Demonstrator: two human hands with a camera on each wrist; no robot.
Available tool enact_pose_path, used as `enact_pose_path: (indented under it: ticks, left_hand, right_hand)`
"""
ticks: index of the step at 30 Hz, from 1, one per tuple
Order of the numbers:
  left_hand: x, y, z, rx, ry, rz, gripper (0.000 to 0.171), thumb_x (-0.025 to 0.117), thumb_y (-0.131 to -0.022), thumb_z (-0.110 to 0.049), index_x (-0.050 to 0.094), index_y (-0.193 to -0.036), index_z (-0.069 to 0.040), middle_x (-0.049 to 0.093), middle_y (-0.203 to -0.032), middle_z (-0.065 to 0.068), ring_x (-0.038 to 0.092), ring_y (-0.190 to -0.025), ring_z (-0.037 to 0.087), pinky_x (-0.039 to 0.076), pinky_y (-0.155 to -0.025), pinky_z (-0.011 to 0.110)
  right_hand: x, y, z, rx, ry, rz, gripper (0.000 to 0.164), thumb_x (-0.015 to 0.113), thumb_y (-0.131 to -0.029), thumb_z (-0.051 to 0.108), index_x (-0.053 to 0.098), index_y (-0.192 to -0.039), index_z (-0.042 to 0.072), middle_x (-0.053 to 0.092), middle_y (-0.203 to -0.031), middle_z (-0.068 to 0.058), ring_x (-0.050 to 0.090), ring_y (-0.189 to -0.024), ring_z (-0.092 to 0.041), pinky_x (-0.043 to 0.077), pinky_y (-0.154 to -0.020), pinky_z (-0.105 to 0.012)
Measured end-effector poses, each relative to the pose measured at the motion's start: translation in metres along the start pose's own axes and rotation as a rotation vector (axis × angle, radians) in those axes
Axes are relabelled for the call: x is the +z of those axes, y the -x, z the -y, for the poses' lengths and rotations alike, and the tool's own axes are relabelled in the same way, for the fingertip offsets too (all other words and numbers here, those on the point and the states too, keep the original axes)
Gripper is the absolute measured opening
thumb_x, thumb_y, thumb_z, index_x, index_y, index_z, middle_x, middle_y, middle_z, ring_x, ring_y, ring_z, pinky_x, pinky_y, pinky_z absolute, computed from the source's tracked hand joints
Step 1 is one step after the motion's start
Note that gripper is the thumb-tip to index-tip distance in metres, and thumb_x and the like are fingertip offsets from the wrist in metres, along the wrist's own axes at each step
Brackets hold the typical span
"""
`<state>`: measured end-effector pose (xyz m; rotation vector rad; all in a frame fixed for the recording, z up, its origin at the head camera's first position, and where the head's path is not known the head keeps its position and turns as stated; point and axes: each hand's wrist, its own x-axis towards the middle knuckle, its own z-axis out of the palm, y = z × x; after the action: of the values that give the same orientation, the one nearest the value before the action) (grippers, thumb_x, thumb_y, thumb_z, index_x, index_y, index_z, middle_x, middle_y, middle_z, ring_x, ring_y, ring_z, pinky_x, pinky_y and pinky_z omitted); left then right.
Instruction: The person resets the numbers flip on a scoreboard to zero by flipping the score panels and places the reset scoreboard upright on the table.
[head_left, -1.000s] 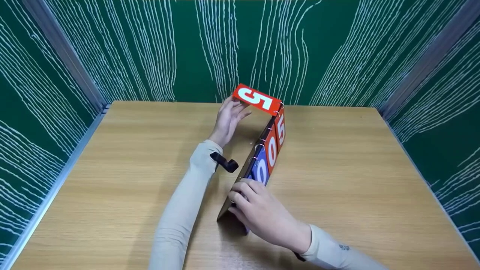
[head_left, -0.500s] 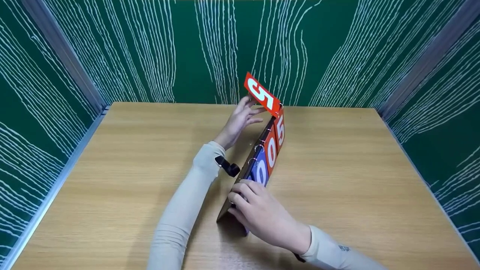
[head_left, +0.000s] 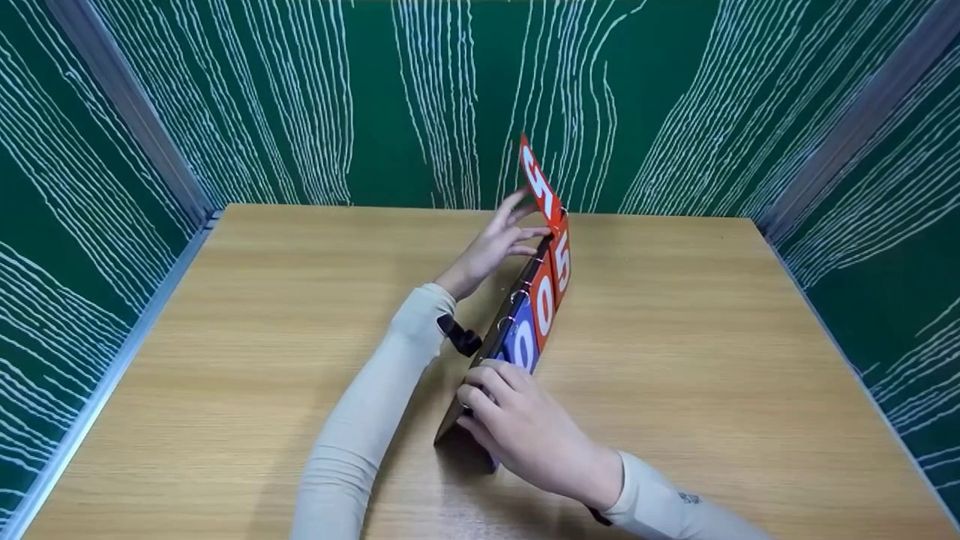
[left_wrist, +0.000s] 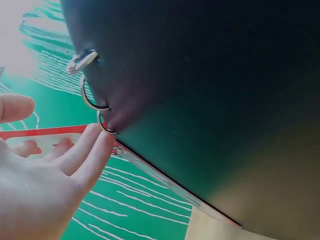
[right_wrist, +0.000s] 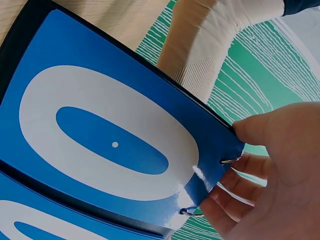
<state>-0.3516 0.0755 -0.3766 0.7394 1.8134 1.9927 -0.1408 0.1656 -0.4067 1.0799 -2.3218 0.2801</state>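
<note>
A tabletop flip scoreboard (head_left: 544, 304) stands tent-like on the table, its number cards hung on metal rings. At its far end a red card with a 5 (head_left: 537, 176) is swung up steeply above the top edge. Behind that card is my left hand (head_left: 491, 247), fingers extended; in the left wrist view its fingertips are right at the rings (left_wrist: 94, 100) beside the black back panel (left_wrist: 210, 90). My right hand (head_left: 536, 431) grips the near top corner, thumb and fingers round it, next to a blue 0 card (right_wrist: 115, 145).
The wooden table (head_left: 712, 360) extends on both sides of the scoreboard. Green walls (head_left: 405, 90) with white wavy lines enclose its back and sides. A black wrist camera (head_left: 459, 336) on the left sleeve is close to the scoreboard's back.
The raised red 5 card has swung from nearly flat out over the back to steeply upright. My left hand has moved right with it, toward the top edge. My right hand stays put.
</note>
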Motion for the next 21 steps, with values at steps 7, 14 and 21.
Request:
enact_pose_path:
  ticks: [7,14,21]
  left_hand:
    - [0.0020,-0.0021,0.0013,-0.015,-0.074,0.035,0.065,0.042,-0.107,-0.018,0.013,-0.164,-0.025,0.029,-0.167,0.009,0.051,-0.142,0.027,0.044,-0.116,0.044]
    - [0.0034,-0.0057,0.0059,0.006,-0.146,0.079,0.062,0.039,-0.108,-0.016,0.015,-0.164,-0.023,0.029,-0.168,0.006,0.041,-0.149,0.026,0.032,-0.123,0.050]
    - [0.0030,-0.0070,0.0086,0.002,-0.245,0.146,0.063,0.039,-0.107,-0.017,0.014,-0.164,-0.024,0.024,-0.170,0.002,0.032,-0.154,0.024,0.030,-0.125,0.051]
  right_hand:
    - [0.0001,0.0003,0.0007,0.014,-0.002,0.010,0.029,0.079,-0.088,0.023,0.066,-0.111,0.013,0.065,-0.114,-0.001,0.059,-0.107,-0.020,0.050,-0.096,-0.032]
    - [0.0007,0.0004,0.0004,0.002,0.002,-0.005,0.028,0.078,-0.088,0.023,0.066,-0.111,0.012,0.065,-0.114,-0.002,0.059,-0.107,-0.020,0.049,-0.097,-0.033]
    - [-0.0005,0.0002,0.0003,-0.002,0.006,0.005,0.026,0.076,-0.090,0.023,0.065,-0.111,0.012,0.065,-0.114,-0.002,0.059,-0.109,-0.021,0.049,-0.100,-0.033]
